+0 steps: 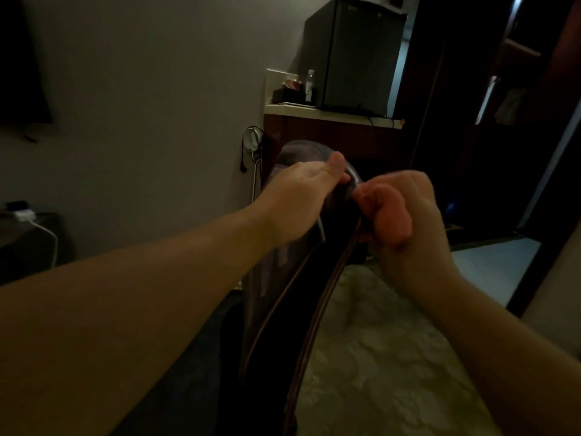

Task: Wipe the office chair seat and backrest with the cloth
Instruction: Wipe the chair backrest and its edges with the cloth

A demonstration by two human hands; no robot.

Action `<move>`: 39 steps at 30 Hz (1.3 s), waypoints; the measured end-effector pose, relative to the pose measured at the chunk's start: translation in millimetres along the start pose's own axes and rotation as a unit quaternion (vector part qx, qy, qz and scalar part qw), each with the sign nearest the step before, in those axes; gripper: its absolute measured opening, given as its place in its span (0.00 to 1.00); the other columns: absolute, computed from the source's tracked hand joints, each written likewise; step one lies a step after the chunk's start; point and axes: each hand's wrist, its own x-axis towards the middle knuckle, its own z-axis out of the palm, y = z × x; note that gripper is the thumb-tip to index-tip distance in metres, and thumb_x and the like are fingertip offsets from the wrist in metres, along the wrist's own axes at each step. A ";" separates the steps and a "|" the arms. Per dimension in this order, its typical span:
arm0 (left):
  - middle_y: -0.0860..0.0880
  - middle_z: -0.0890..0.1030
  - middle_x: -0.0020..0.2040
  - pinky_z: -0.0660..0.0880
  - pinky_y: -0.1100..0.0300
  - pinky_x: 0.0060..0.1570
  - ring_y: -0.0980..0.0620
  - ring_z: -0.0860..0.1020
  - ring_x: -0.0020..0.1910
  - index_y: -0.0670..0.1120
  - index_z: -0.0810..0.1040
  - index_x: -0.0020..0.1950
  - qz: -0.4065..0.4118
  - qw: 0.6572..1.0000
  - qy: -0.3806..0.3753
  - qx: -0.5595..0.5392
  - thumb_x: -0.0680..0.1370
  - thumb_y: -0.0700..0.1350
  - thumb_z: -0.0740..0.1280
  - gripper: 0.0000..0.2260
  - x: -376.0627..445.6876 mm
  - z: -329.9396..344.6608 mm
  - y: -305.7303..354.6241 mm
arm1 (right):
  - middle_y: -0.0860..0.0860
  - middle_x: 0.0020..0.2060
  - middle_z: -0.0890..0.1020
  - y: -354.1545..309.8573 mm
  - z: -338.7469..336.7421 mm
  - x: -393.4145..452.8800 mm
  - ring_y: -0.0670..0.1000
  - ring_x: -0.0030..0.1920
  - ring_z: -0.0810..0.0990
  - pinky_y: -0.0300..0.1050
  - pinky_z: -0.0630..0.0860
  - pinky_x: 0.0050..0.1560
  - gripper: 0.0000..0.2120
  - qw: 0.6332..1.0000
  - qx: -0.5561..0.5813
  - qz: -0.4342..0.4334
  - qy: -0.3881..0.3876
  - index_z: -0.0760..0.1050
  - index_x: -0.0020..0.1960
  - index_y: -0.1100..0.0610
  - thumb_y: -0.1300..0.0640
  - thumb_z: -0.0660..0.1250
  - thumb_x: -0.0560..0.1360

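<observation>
at centre frame, chair backrest (pixel 276 297) seen edge-on, dark, with brown piping, standing over pale patterned carpet (pixel 377 357). behind it, black mini fridge (pixel 355 55) on a counter (pixel 330 114). left hand (pixel 301 196) grips the backrest's top edge, fingers curled over it. right hand (pixel 408 215) clutches a bunched pink cloth (pixel 386 212) against the backrest's right edge.
</observation>
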 end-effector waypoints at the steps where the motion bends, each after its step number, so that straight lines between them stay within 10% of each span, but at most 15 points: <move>1: 0.59 0.81 0.53 0.69 0.80 0.48 0.75 0.77 0.49 0.47 0.82 0.60 0.006 1.000 -0.002 -0.004 0.88 0.56 0.48 0.24 -1.3 2.2 -1.8 | 0.54 0.59 0.76 -0.8 -1.0 -9.0 0.45 0.56 0.74 0.31 0.73 0.58 0.14 0.999 0.003 -0.028 0.024 0.76 0.53 0.44 0.60 0.75 0.76; 8: 0.53 0.79 0.69 0.65 0.63 0.72 0.62 0.73 0.70 0.47 0.82 0.68 0.031 0.999 0.017 0.007 0.83 0.64 0.50 0.31 -5.8 7.1 -8.8 | 0.38 0.54 0.77 -11.6 -5.5 -22.9 0.51 0.56 0.78 0.62 0.79 0.53 0.07 0.981 -0.121 -0.152 -0.008 0.79 0.51 0.37 0.50 0.70 0.79; 11: 0.54 0.81 0.64 0.67 0.67 0.65 0.65 0.75 0.64 0.47 0.83 0.65 0.028 1.000 0.008 -0.004 0.86 0.61 0.50 0.27 -5.4 4.1 -5.8 | 0.52 0.63 0.73 -3.8 -1.7 -9.2 0.55 0.62 0.72 0.54 0.75 0.58 0.11 0.994 -0.087 -0.073 -0.002 0.80 0.57 0.48 0.50 0.72 0.75; 17: 0.58 0.76 0.71 0.56 0.47 0.82 0.53 0.63 0.81 0.60 0.81 0.57 0.021 1.000 -0.009 0.011 0.85 0.62 0.49 0.21 -11.7 2.6 -1.5 | 0.55 0.62 0.73 7.3 11.7 -3.6 0.49 0.60 0.71 0.39 0.73 0.57 0.16 0.996 -0.043 0.026 0.068 0.77 0.59 0.50 0.60 0.77 0.75; 22: 0.56 0.73 0.75 0.51 0.54 0.82 0.59 0.56 0.81 0.49 0.79 0.70 0.020 0.999 -0.006 0.029 0.89 0.55 0.50 0.21 -19.8 4.4 0.0 | 0.54 0.62 0.74 -8.5 9.0 -42.3 0.47 0.61 0.75 0.38 0.75 0.56 0.12 0.996 -0.024 -0.018 0.081 0.76 0.63 0.55 0.52 0.69 0.82; 27: 0.50 0.65 0.83 0.48 0.51 0.83 0.54 0.52 0.84 0.50 0.72 0.79 -0.004 0.997 -0.007 0.082 0.88 0.57 0.48 0.24 -25.4 3.3 13.9 | 0.52 0.65 0.71 -20.9 14.9 -88.5 0.56 0.65 0.72 0.46 0.75 0.61 0.14 0.988 -0.105 -0.064 -0.095 0.78 0.63 0.47 0.43 0.68 0.81; 32: 0.48 0.61 0.84 0.48 0.50 0.83 0.51 0.53 0.84 0.49 0.67 0.82 -0.021 1.000 0.014 0.008 0.87 0.62 0.50 0.28 -43.9 -4.8 9.9 | 0.54 0.59 0.78 -22.4 13.3 -102.7 0.50 0.60 0.75 0.34 0.74 0.63 0.10 0.996 -0.004 0.091 0.013 0.80 0.58 0.52 0.54 0.68 0.78; 36: 0.39 0.77 0.56 0.73 0.59 0.57 0.44 0.75 0.55 0.46 0.83 0.61 -0.042 0.988 0.110 -0.104 0.79 0.68 0.51 0.32 -97.6 2.8 -7.1 | 0.62 0.36 0.80 -30.4 19.5 -143.6 0.61 0.32 0.84 0.56 0.84 0.36 0.10 0.949 0.203 0.239 -0.025 0.74 0.47 0.56 0.70 0.65 0.79; 39: 0.42 0.83 0.64 0.75 0.54 0.66 0.48 0.81 0.63 0.45 0.82 0.68 -0.050 0.992 0.085 -0.073 0.81 0.68 0.45 0.37 -146.5 19.9 -27.5 | 0.70 0.31 0.77 -38.1 34.5 -188.7 0.70 0.27 0.78 0.52 0.76 0.30 0.05 0.895 0.285 0.334 -0.077 0.71 0.50 0.61 0.69 0.62 0.81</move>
